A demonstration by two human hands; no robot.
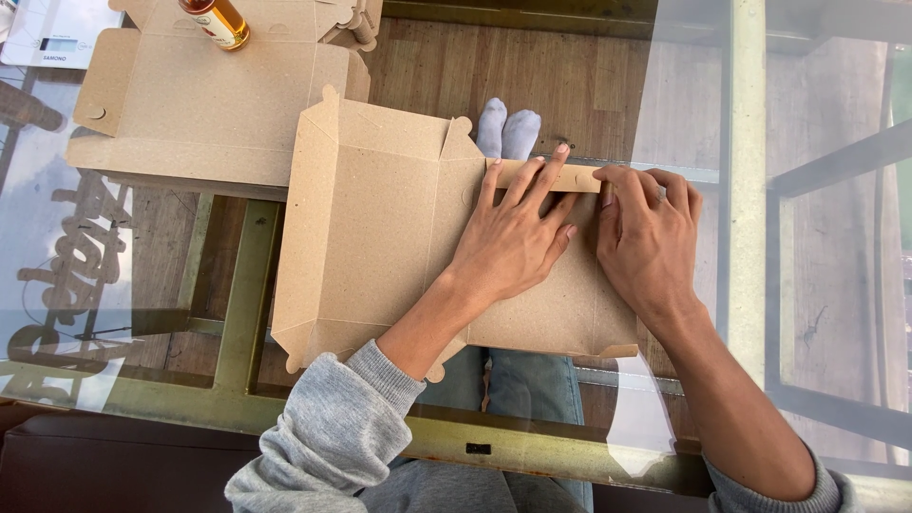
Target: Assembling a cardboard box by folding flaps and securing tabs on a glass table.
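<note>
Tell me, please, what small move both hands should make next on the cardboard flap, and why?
Probably press along the fold: the left hand lies flat on the box blank, and the right hand pinches the narrow flap, already turned over at the far edge.

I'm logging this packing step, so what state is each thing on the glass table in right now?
Flat cardboard box blank: lying unfolded, its far flap creased upward.
Left hand: spread flat, pressing the blank.
Right hand: fingers pinching the flap's fold.
Stack of blanks: flat, unassembled.
Small bottle: resting on the stack, filled with amber liquid.
Glass table: bare here, reflective.
</note>
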